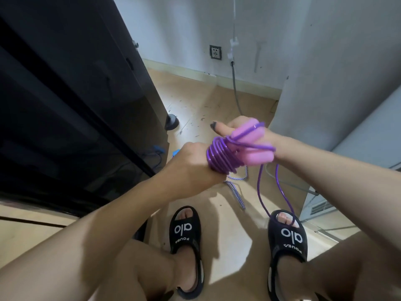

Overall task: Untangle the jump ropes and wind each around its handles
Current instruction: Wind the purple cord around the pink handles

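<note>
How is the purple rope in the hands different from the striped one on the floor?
The glossy purple plastic rope is coiled round its pink handles and held up in both hands; the blue-and-white striped braided rope lies loose on the floor, untouched. The purple is smooth and plain, the striped one patterned. Both are thin cords.

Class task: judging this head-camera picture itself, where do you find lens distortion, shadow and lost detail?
Head view: wide-angle bending curves the wall edges; the dark cabinet is underexposed, nearly featureless; soft shadows fall on the floor around the slippers; the purple rope stays fairly sharp.

Tan floor [195, 94], white wall [325, 51], black cabinet [65, 94]
</note>
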Demonstrator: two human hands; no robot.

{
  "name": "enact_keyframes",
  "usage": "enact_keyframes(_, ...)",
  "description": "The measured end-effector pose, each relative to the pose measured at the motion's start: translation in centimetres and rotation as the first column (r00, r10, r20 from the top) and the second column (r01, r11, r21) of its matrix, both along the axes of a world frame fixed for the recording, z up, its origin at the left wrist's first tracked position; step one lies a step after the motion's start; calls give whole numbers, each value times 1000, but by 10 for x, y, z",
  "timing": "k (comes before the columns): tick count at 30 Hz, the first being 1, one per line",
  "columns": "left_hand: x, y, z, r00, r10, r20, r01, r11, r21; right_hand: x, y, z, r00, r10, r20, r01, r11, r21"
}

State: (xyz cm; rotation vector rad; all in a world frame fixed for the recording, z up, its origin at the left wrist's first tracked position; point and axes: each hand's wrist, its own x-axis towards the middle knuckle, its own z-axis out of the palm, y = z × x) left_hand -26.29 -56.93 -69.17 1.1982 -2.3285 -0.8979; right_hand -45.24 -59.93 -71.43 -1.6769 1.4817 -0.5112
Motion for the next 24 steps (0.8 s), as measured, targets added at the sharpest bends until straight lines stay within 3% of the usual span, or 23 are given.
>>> enact_keyframes(2,1,-2,6,993,78,-86,-73,996,60,0,4,-2,997,-10,80,13,999,-40)
enact_keyframes(4,6,-10,15,976,172,-136,-151,977,152,2,10,7,996,-36,-79,26,992,-122)
enact_keyframes(6,23,-29,13,898,374,-229,-293,900,322,-3,13,13,973,-101,-206,72,987,-143)
enact_keyframes(8,42,-42,5,831,523,-187,-424,814,397,-4,18,20,958,-117,-261,69,980,-187)
enact_keyframes(14,46,-52,-14,819,574,-5,-491,705,512,27,41,43,904,-28,-427,-128,934,-333)
enact_keyframes(19,36,-42,-22,873,411,264,-474,842,256,32,39,58,813,-80,-576,-286,807,-517)
enact_keyframes(20,33,-40,-26,905,359,229,-398,904,155,33,37,61,812,-83,-577,-299,790,-535)
enact_keyframes(21,26,-32,-18,941,201,273,-252,953,169,33,34,64,811,-87,-579,-308,777,-549)
enact_keyframes(22,24,-30,-17,928,38,370,-107,980,169,33,29,67,806,-98,-583,-311,768,-560)
enact_keyframes(23,20,-28,-16,891,-51,451,57,998,1,31,23,67,807,-111,-580,-308,758,-574)
enact_keyframes(24,16,-23,-17,834,-96,544,125,992,-17,29,17,66,810,-124,-573,-298,755,-585)
